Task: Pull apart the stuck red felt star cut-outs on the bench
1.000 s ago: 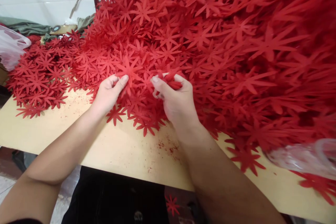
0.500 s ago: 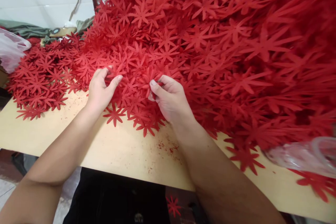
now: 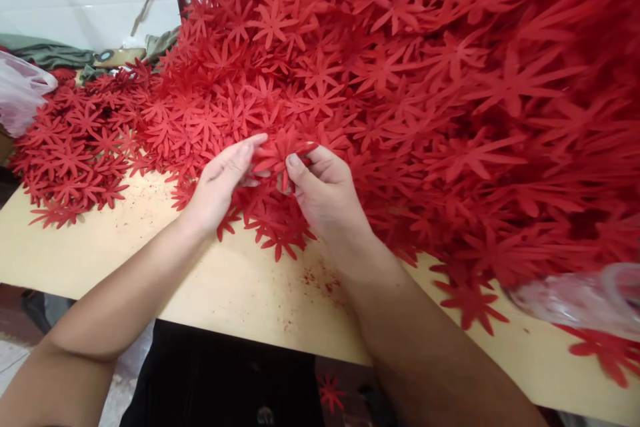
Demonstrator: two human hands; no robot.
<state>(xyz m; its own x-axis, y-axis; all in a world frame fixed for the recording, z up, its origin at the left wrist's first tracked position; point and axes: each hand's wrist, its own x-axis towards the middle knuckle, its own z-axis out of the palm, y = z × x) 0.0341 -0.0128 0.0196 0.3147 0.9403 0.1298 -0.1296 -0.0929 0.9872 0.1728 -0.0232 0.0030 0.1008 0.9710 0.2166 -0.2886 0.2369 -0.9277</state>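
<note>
A large heap of red, many-petalled flower cutouts (image 3: 390,73) covers the back and right of the pale wooden table (image 3: 225,287). Near the heap's front edge, my right hand (image 3: 317,180) pinches a red flower cutout (image 3: 284,150) between thumb and fingers. Just left of that cutout is my left hand (image 3: 233,170), its fingers stretched toward the petals with the thumb raised alongside. Whether its fingertips touch the petals is hard to tell. My left hand grips nothing that I can see.
A smaller pile of darker red cutouts (image 3: 75,147) lies at the left, beside a white plastic bag (image 3: 23,93). A clear plastic container (image 3: 580,297) stands at the right front. One red cutout (image 3: 331,393) shows below the table edge.
My left hand has moved right, from over the heap to beside the cutout in my right hand, and its thumb has come nearer its fingers. My right hand has hardly moved.
</note>
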